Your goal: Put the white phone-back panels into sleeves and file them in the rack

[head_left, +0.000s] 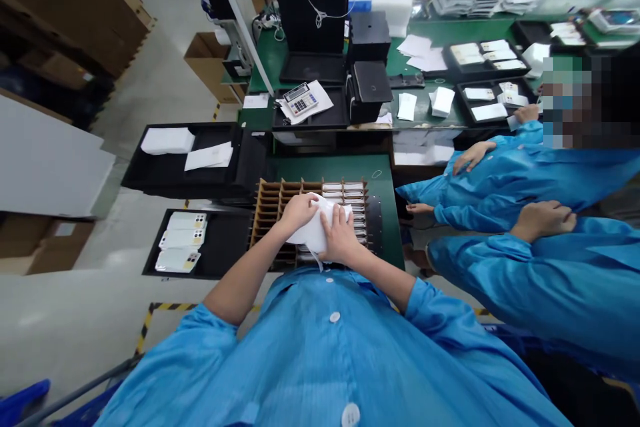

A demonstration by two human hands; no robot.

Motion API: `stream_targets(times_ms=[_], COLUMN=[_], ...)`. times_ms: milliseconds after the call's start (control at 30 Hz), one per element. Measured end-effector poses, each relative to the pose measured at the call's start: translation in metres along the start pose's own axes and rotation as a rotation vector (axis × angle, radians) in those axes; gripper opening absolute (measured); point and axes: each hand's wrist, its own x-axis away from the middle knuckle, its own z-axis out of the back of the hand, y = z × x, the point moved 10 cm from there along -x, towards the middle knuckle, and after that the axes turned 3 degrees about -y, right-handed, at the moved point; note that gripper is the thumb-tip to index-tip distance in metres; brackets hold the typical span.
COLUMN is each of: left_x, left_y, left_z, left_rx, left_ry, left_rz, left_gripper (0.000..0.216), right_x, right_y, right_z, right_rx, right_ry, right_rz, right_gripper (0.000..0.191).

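Note:
A white paper piece or thin stack (311, 233) lies over a brown cardboard divider grid (265, 208) right in front of me; whether it is one sheet or several I cannot tell. My left hand (299, 211) pinches its upper edge, fingers closed. On the right part of the paper rests my right hand (341, 235), fingers spread and its palm turned down. White items (350, 195) fill slots in the grid's right columns, while the left columns show bare slots. The paper and both hands hide the middle of the grid.
Left of me, a black tray (225, 247) holds white phone-shaped pieces (183, 240). Another black tray (210, 137) bears white stacks. A calculator (303, 101) lies on papers ahead, near black boxes (370, 90). Co-workers in blue sleeves (500, 260) are close on the right.

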Motion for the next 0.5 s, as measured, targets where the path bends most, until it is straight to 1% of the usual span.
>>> stream_targets(times_ms=[33, 100, 233, 333, 467, 500], left_x=[-0.002, -0.006, -0.01, -0.01, -0.006, -0.006], left_y=[0.002, 0.009, 0.029, 0.032, 0.023, 0.02], left_z=[0.003, 0.003, -0.01, -0.014, -0.006, -0.005], left_rx=[-0.09, -0.231, -0.424, -0.465, -0.481, -0.465], left_ry=[-0.006, -0.034, -0.087, -0.09, -0.008, -0.008], left_rz=[-0.016, -0.046, -0.142, -0.184, -0.268, -0.282], left_gripper=[0.023, 0.016, 0.023, 0.028, 0.035, 0.038], right_x=[0.0, -0.001, -0.001, -0.002, -0.001, -0.001], right_y=[-0.001, -0.002, -0.003, -0.002, 0.0, 0.001], right_z=[0.001, 0.002, 0.004, 0.008, 0.014, 0.014], right_rx=[0.003, 0.011, 0.023, 0.023, 0.016, 0.015], right_ry=[0.0, 0.0, -0.004, -0.012, -0.013, -0.018], right_rz=[-0.002, -0.01, -0.028, -0.031, -0.028, -0.028], right_gripper=[0.138, 0.137, 0.138, 0.139, 0.136, 0.135])
